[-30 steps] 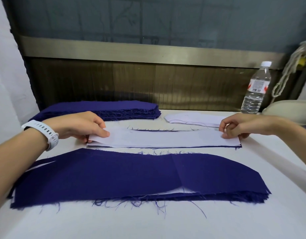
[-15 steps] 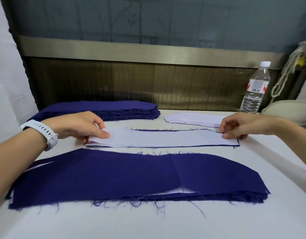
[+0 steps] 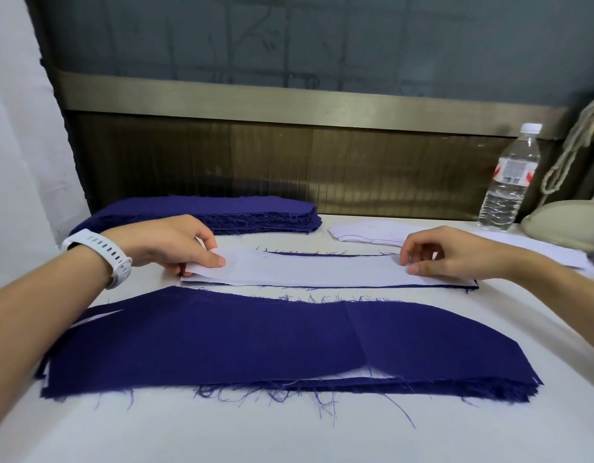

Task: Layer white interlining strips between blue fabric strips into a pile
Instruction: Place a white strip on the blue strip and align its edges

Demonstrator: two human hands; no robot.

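Head view: my left hand (image 3: 165, 243) pinched the lifted left end of the white interlining strip (image 3: 309, 270), long and thin, lying mid-frame on a frayed blue fabric strip (image 3: 322, 254). My right hand (image 3: 436, 252) touched its right end; I couldn't tell its grip.

Both forearms were bare, without sleeves; the left wrist at the frame's left wore a white perforated watch strap (image 3: 103, 253).
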